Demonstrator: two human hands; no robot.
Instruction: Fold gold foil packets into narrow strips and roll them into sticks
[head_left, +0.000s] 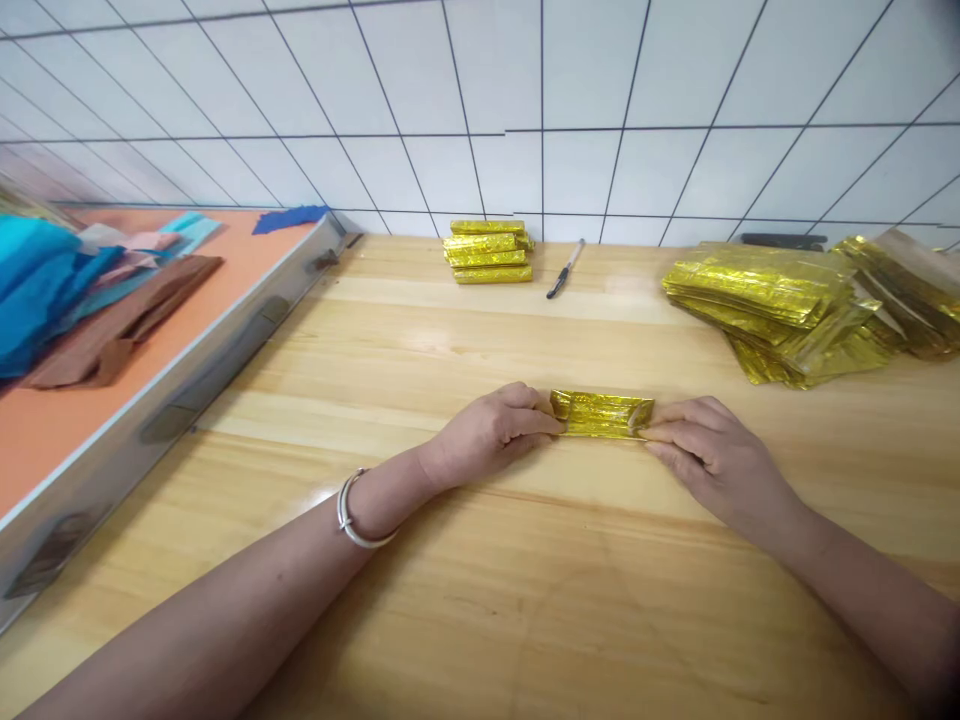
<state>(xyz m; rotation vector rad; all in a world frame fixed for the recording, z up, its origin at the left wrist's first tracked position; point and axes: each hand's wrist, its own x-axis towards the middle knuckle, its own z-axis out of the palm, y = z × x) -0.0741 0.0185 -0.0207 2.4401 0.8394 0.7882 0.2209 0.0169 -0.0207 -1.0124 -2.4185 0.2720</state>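
A folded strip of gold foil paper lies on the wooden table between my two hands. My left hand pinches its left end with curled fingers; a silver bangle sits on that wrist. My right hand presses the strip's right end with fingers held together.
A small stack of folded gold strips stands at the back by the tiled wall, with a pen beside it. A pile of flat gold foil sheets lies at the right. An orange-topped table with blue and brown fabric pieces stands at the left.
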